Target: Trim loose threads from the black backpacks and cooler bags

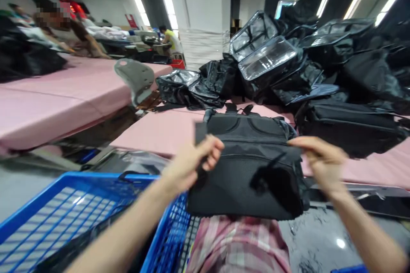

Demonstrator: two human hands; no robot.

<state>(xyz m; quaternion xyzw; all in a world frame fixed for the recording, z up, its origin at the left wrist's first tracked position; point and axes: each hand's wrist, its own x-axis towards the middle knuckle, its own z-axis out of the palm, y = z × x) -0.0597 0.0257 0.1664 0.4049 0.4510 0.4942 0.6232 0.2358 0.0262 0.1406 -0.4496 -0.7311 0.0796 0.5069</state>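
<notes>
A black fabric bag (246, 179) stands at the front edge of the pink table, partly over my lap, its panel with a curved seam facing me. My left hand (205, 158) is closed on a flat black strip at the bag's left side; whether the strip is joined to the bag is hidden. At the upper right edge of the bag, my right hand (323, 158) pinches the fabric between thumb and fingers. Both hands are slightly blurred. Dark shadow falls across the lower right of the panel.
Black bags with silvery lining (269, 59) are piled on the table behind. Another black bag (352, 128) lies to the right. A blue plastic basket (73, 179) stands at my left, holding dark material. Beyond it are a grey chair (134, 76) and another pink table (64, 89).
</notes>
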